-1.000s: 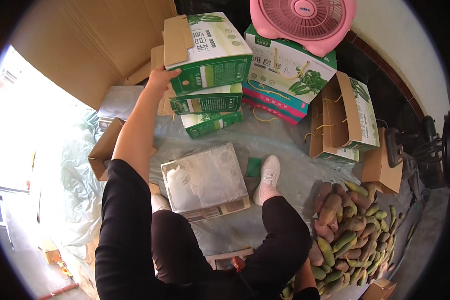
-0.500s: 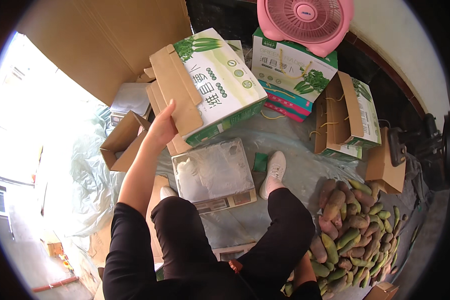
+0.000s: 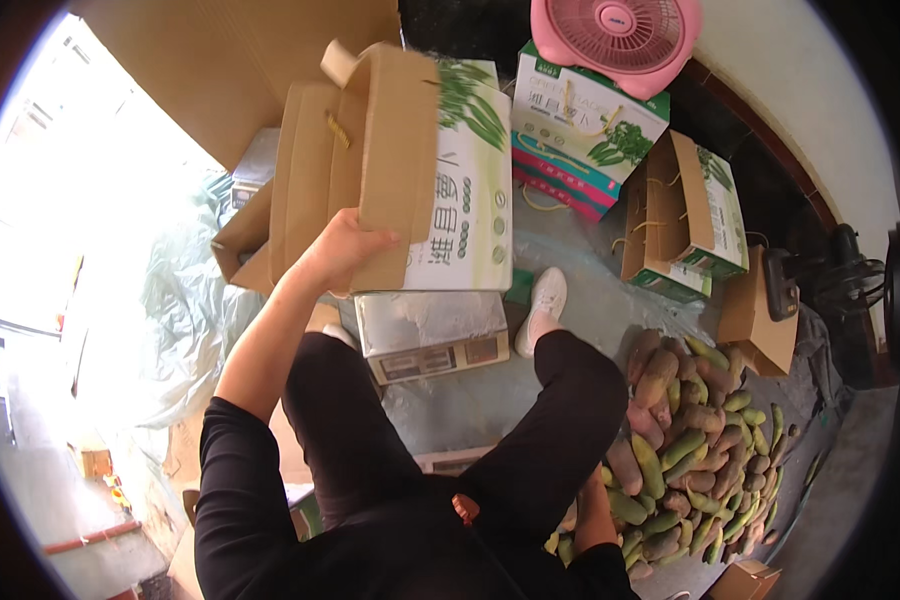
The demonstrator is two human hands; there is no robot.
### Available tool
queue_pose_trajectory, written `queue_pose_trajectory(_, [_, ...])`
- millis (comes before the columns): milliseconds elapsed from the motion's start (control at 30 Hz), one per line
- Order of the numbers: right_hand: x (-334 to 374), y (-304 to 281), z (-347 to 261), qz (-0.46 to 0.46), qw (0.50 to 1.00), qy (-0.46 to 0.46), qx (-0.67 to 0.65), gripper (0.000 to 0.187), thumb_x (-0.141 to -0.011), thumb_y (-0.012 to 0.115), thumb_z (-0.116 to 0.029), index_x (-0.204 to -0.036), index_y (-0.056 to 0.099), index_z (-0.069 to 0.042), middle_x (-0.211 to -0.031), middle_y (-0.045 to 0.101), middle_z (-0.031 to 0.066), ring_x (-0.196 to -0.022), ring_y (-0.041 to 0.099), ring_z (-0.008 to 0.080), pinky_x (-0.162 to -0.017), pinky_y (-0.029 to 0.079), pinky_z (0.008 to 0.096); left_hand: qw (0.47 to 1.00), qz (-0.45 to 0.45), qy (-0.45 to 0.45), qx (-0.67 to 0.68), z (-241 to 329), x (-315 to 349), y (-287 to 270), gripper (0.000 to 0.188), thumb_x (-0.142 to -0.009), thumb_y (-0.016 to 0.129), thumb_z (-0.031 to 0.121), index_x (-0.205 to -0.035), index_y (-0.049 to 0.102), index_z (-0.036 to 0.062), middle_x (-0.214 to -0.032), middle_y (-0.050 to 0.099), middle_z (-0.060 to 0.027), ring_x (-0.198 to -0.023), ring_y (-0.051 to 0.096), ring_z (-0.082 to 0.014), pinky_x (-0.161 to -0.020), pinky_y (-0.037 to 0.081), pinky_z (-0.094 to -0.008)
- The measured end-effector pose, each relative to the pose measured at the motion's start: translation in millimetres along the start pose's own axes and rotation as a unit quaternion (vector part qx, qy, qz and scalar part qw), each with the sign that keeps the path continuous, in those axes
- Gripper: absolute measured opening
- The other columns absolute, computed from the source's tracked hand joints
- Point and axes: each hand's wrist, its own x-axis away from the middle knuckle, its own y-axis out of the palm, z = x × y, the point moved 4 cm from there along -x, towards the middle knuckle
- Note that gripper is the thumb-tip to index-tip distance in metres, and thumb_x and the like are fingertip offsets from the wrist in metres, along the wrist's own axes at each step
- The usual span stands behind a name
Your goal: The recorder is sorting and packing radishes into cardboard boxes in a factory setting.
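Note:
My left hand grips the edge of an open cardboard carton, thumb on its brown flap. White with green vegetable pictures outside, the carton is tilted with its open side toward the left, and a yellow cord shows inside. It hangs over the back of a grey-topped scale between my feet. My right forearm reaches down beside my right thigh at the edge of a heap of green and reddish-brown radishes. My right hand's fingers are hidden there.
A pink fan stands on a closed carton at the back. Open cartons with cord handles lie at the right, near a black fan. An empty brown box and crumpled plastic sheeting are at the left.
The carton in my left hand has turned more upright, with its open side showing more. It has come lower, over the scale. My right arm stays by the radishes.

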Motion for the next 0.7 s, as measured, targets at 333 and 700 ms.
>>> queue_pose_trajectory(333, [24.0, 25.3, -68.5, 0.036, 0.951, -0.083, 0.294, 0.036, -0.085, 0.053, -0.024, -0.113, 0.060, -0.003, -0.109, 0.064, 0.0143, -0.100, 0.062, 0.0316, -0.078, 0.050, 0.0397, 0.834, -0.097, 0.020, -0.543, -61.7, 56.7, 5.0, 0.030, -0.075, 0.060, 0.016, -0.102, 0.065, 0.0035, -0.089, 0.065, -0.0177, -0.083, 0.064, -0.0298, -0.078, 0.050, -0.0371])
queue_pose_trajectory(700, [68.7, 35.9, -70.8, -0.005, 0.965, 0.259, -0.048, 0.020, -0.081, 0.056, -0.024, -0.074, 0.067, -0.008, -0.063, 0.061, 0.0049, -0.051, 0.056, 0.0197, -0.048, 0.044, 0.0310, 0.643, -0.158, 0.066, -0.746, -94.0, 67.7, 24.3, 0.021, -0.079, 0.054, 0.014, -0.095, 0.066, 0.0076, -0.096, 0.063, -0.0115, -0.090, 0.061, -0.0326, -0.079, 0.050, -0.0422])
